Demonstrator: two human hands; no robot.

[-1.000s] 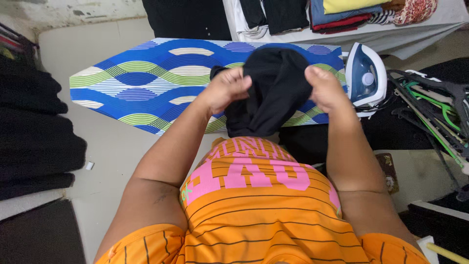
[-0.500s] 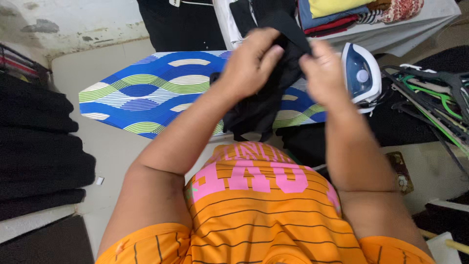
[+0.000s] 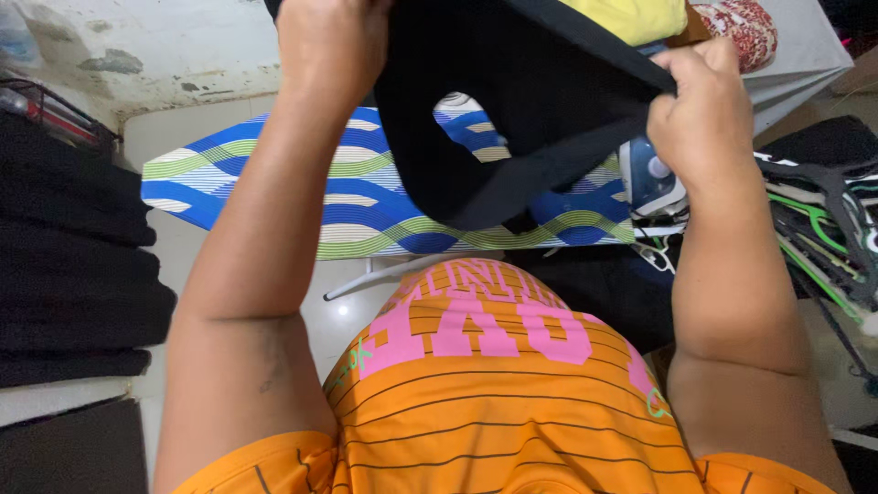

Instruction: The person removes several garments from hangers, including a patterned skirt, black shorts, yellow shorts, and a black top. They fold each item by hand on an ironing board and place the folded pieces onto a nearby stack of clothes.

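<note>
Holding a black garment [image 3: 512, 119] up above a blue, green and white wave-patterned ironing board [image 3: 274, 187], both hands grip its upper edge, well apart.

At far left, dark folded clothes [image 3: 73, 274] are stacked beside the board. The left hand [image 3: 334, 41] is closed on the garment's top left edge; the cloth hangs spread between the hands, with a rounded opening through which the board's pattern shows. The right hand [image 3: 700, 105] pinches the top right edge, fingers curled over the fabric. Just below that hand a blue and white iron [image 3: 651, 183] stands at the board's right end. Folded coloured clothes [image 3: 732, 23] lie on a surface behind, and a tangle of hangers [image 3: 823, 229] lies at far right.
</note>
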